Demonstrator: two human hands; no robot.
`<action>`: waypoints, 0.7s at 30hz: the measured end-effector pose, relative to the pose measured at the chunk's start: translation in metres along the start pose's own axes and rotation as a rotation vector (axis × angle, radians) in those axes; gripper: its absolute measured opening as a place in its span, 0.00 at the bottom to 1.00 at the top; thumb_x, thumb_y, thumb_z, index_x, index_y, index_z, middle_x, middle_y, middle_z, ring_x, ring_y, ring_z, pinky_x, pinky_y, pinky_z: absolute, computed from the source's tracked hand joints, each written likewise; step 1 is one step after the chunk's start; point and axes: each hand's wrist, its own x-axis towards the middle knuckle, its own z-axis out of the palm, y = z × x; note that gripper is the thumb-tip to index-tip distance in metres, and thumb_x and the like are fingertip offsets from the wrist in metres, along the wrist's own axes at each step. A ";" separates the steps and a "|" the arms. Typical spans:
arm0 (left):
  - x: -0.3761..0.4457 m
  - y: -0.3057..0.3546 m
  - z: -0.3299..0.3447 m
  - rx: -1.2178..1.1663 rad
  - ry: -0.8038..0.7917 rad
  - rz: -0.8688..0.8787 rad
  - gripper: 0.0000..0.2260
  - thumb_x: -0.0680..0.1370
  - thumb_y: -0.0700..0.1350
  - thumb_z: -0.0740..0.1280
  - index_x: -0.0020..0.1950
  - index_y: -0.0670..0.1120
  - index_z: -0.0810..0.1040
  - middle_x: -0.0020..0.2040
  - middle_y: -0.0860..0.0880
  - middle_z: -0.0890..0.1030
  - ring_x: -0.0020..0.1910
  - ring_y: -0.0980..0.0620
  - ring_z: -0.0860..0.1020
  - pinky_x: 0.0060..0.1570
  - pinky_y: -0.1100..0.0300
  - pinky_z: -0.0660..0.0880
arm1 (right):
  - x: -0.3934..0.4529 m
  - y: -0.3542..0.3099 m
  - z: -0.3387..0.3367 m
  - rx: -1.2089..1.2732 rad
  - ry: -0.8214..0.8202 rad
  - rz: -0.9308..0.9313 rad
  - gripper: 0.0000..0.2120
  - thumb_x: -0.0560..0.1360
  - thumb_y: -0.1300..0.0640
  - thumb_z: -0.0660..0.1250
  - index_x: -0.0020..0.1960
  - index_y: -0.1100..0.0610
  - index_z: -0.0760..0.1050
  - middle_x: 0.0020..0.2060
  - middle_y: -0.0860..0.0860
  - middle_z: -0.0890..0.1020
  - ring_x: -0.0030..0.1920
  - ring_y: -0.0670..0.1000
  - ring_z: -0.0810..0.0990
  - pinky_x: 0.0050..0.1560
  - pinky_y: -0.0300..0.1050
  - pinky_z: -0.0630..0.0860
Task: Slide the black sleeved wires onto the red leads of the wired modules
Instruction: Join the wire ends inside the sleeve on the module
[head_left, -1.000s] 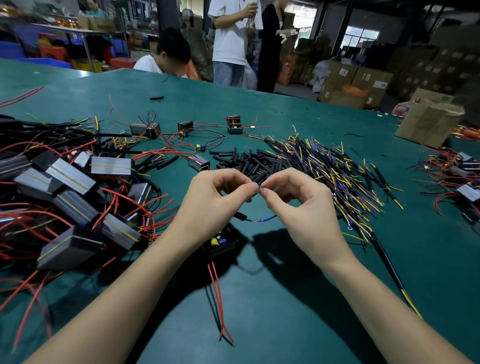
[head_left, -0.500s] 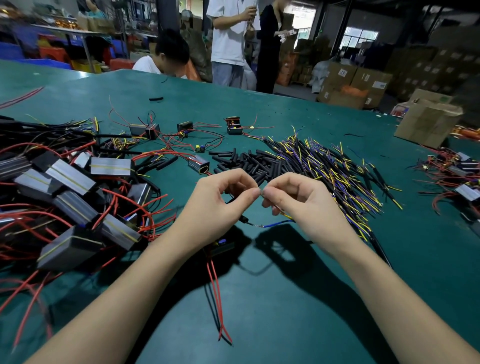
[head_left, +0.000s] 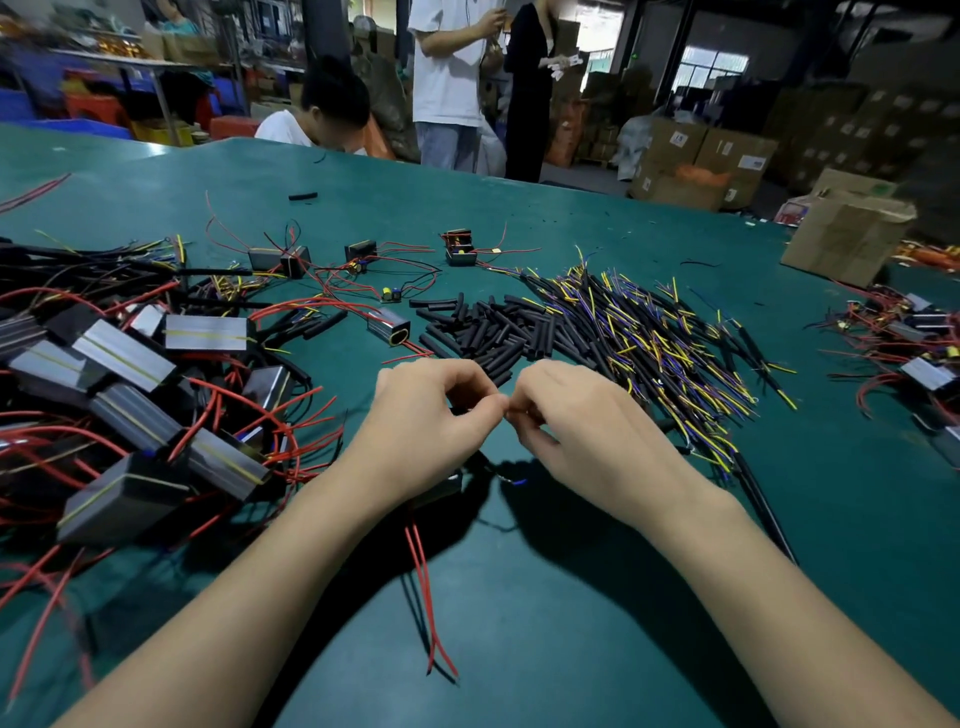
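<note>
While fingertips meet mid-frame, left hand (head_left: 431, 415) and right hand (head_left: 571, 415) each grip pinched — on what, hidden — above the green worktop (head_left: 519, 649), two red leads (head_left: 431, 608) trailing below.

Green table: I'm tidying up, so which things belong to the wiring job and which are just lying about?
Job:
left hand and right hand, pinching something small together
module under them, red leads trailing
sleeved wires
module pile

Lying about:
cardboard box
loose black tubes
stray tube
</note>
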 end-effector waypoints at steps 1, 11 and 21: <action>0.002 -0.001 -0.001 -0.016 -0.013 -0.061 0.09 0.70 0.53 0.66 0.34 0.50 0.78 0.33 0.53 0.81 0.38 0.53 0.77 0.54 0.50 0.71 | 0.001 -0.003 0.000 -0.061 0.014 -0.050 0.04 0.73 0.64 0.64 0.39 0.63 0.73 0.35 0.57 0.77 0.36 0.59 0.76 0.37 0.51 0.73; 0.000 -0.009 -0.005 0.166 0.020 0.238 0.03 0.74 0.50 0.67 0.46 0.55 0.78 0.38 0.57 0.78 0.43 0.60 0.77 0.54 0.53 0.60 | -0.002 0.011 0.011 0.562 0.014 0.420 0.08 0.74 0.59 0.70 0.37 0.51 0.77 0.29 0.47 0.79 0.30 0.40 0.72 0.34 0.37 0.70; 0.000 -0.010 -0.003 0.315 -0.039 0.165 0.05 0.77 0.51 0.65 0.42 0.58 0.73 0.40 0.59 0.73 0.49 0.59 0.71 0.55 0.56 0.57 | -0.003 0.005 0.008 0.098 -0.002 0.074 0.04 0.75 0.63 0.66 0.42 0.61 0.74 0.35 0.53 0.76 0.35 0.55 0.74 0.35 0.51 0.74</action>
